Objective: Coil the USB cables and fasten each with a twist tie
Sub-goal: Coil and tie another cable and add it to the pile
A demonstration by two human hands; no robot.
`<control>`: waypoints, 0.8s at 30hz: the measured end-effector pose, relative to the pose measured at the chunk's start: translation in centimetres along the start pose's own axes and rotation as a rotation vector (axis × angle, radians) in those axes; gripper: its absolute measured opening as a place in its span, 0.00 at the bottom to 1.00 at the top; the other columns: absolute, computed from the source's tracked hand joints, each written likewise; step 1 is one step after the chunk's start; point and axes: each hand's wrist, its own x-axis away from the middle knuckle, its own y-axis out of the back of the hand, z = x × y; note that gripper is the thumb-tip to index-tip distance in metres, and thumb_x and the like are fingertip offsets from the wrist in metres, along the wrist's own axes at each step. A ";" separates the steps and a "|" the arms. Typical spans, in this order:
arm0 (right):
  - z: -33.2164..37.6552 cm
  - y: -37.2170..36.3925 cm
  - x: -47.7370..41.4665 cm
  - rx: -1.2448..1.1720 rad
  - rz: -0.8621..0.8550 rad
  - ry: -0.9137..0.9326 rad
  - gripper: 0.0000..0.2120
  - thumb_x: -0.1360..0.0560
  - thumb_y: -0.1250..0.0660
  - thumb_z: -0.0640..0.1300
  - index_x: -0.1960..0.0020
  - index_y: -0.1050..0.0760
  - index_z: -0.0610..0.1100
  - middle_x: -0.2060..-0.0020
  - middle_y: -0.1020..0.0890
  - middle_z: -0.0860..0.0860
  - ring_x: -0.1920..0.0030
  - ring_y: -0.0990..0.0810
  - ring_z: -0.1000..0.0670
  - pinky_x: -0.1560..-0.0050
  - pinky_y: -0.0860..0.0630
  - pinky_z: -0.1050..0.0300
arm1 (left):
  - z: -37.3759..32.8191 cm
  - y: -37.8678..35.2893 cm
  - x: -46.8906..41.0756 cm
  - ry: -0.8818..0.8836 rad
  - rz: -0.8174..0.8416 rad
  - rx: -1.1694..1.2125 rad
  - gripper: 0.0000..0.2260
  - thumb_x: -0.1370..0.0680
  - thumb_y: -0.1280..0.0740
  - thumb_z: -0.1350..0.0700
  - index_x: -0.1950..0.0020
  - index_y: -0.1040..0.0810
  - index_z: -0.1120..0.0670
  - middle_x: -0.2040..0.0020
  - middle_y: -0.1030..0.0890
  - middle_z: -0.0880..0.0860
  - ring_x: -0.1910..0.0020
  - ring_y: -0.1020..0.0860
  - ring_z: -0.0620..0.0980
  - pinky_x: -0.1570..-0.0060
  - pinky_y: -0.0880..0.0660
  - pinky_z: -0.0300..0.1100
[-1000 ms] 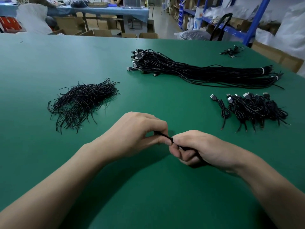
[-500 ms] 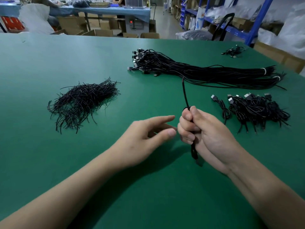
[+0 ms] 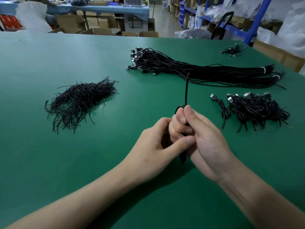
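The fingers (image 3: 179, 120) of the right hand (image 3: 204, 142) are clenched around a black cable (image 3: 186, 90) wound into a small coil. Its loose end stands upright out of the top of the fist and has a red tip, and the lower loop pokes out below the palm. The left hand (image 3: 155, 142) closes in from the side with its thumb pressed against the coil. Its other fingers are curled behind the right ones and mostly hidden. Both hands are over the green surface (image 3: 49, 162). To the left lies a heap of black twist ties (image 3: 79, 101). Farther back stretches a long bundle of straight cables (image 3: 206, 70), bound with white bands near its right end. To the right sits a pile of coiled cables (image 3: 257, 109), and a small bunch (image 3: 232, 50) lies at the far corner.
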 end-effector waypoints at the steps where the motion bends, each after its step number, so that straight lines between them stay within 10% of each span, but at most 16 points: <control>1: -0.1 0.0 0.0 0.006 0.000 -0.003 0.17 0.15 0.47 0.51 0.60 0.35 0.45 0.68 0.40 0.52 0.67 0.39 0.52 0.64 0.38 0.59 | -0.1 0.0 0.0 -0.007 -0.006 -0.011 0.15 0.26 0.32 0.38 0.44 0.25 0.44 0.57 0.16 0.43 0.59 0.18 0.45 0.57 0.21 0.43; 8: 0.7 0.7 -0.2 -0.027 0.180 -0.043 0.18 0.16 0.47 0.50 0.60 0.32 0.44 0.68 0.34 0.51 0.65 0.33 0.52 0.63 0.29 0.64 | -0.8 0.4 0.1 -0.032 -0.016 0.014 0.17 0.26 0.32 0.38 0.45 0.27 0.47 0.56 0.17 0.48 0.59 0.20 0.60 0.58 0.23 0.59; 16: 1.5 1.3 -0.1 0.236 0.176 0.027 0.17 0.17 0.46 0.50 0.61 0.33 0.43 0.70 0.35 0.51 0.69 0.34 0.51 0.67 0.34 0.65 | -0.7 0.6 -0.2 -0.115 -0.028 -0.097 0.20 0.28 0.28 0.38 0.46 0.29 0.49 0.58 0.17 0.50 0.64 0.23 0.55 0.63 0.26 0.53; 24: 0.2 0.8 0.5 0.637 -0.088 0.324 0.21 0.18 0.45 0.59 0.61 0.32 0.45 0.68 0.29 0.50 0.63 0.28 0.42 0.59 0.27 0.38 | -0.6 0.7 -0.2 -0.132 -0.072 -0.041 0.15 0.23 0.27 0.49 0.44 0.27 0.55 0.56 0.17 0.49 0.56 0.18 0.52 0.55 0.21 0.50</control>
